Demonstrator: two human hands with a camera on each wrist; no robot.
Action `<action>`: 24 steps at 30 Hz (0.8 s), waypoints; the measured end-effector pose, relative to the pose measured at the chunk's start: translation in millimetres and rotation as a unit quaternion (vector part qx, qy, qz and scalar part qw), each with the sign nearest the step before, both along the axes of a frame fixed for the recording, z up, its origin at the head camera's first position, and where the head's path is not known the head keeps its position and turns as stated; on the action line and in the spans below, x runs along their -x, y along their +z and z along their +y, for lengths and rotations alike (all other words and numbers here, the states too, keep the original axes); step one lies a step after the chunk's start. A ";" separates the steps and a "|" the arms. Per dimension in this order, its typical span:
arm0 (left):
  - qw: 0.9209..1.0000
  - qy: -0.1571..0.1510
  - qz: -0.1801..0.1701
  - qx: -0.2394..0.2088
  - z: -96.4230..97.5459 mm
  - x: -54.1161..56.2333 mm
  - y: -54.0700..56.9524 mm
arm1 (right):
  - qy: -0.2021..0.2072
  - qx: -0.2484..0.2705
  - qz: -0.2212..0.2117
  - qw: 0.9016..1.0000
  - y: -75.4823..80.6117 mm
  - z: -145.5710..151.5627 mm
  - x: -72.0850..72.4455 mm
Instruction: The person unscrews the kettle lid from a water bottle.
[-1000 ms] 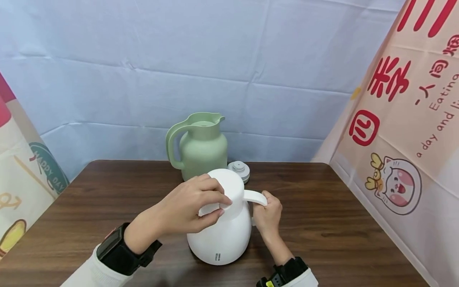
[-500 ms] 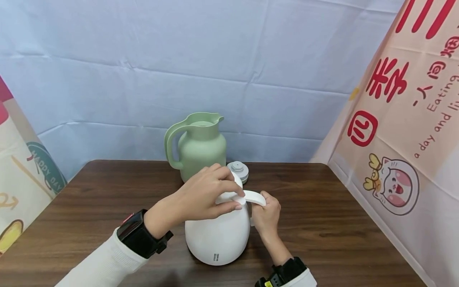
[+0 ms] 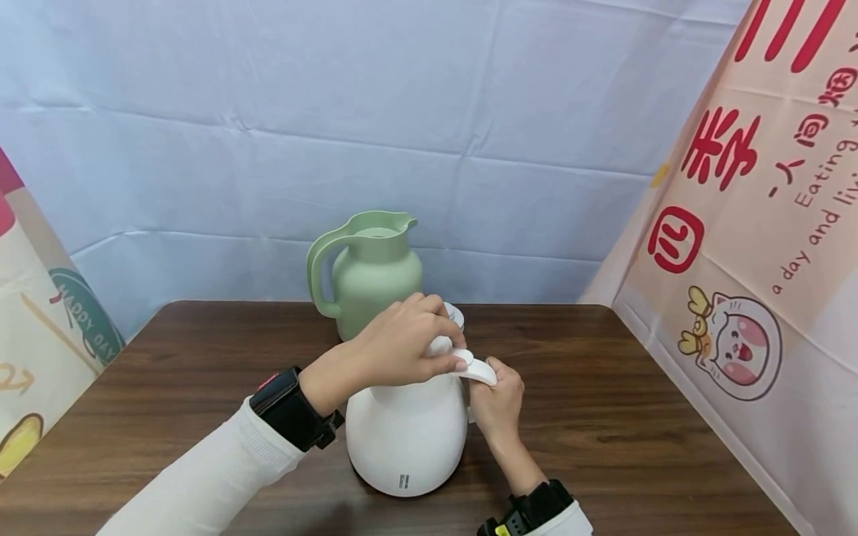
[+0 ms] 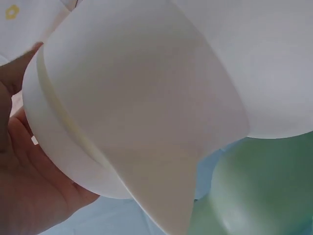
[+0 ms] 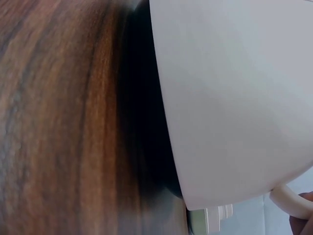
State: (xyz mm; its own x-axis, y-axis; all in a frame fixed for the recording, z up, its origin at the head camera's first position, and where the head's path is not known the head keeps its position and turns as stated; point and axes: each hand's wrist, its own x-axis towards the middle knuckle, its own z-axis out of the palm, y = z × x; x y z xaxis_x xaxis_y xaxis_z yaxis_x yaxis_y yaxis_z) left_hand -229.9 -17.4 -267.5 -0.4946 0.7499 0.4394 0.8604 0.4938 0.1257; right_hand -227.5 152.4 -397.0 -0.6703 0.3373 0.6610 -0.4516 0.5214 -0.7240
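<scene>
A white thermos jug (image 3: 405, 447) stands upright on the table, its spout and lid edge showing large in the left wrist view. My left hand (image 3: 402, 342) arches over its top, hiding most of the lid (image 4: 73, 132). Thumb and fingertips pinch the lid's rear edge, right where the handle begins. On the jug's right side my right hand (image 3: 497, 398) grips the curved white handle (image 3: 484, 371). Only a bit of that hand shows at the corner of the right wrist view, beside the handle's lower end (image 5: 291, 201).
Behind the white jug stands a green jug (image 3: 378, 279) with its handle to the left. A grey-white stopper (image 3: 456, 316) sits beside it, partly hidden by my left hand. The dark wooden table (image 3: 603, 417) ends at a pale blue cloth (image 3: 429, 134); a printed banner (image 3: 744, 223) hangs at right.
My left hand has moved right across the jug's top, from the lid's front side to its rear edge near the handle. The right hand keeps its grip; the jug stays in place.
</scene>
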 end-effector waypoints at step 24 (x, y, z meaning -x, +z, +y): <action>0.975 0.210 -0.066 -0.039 9.4 22.4 -0.4 | 0.002 -0.002 -0.015 1.000 0.6 0.5 0.3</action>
State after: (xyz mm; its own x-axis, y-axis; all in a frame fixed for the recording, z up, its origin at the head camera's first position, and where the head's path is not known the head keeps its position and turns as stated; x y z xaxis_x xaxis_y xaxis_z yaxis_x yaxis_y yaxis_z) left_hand -252.4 -8.0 -267.9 -0.8071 0.4357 0.3984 0.5580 0.7834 0.2737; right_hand -227.8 152.9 -396.4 -0.6916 0.3318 0.6416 -0.4312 0.5229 -0.7353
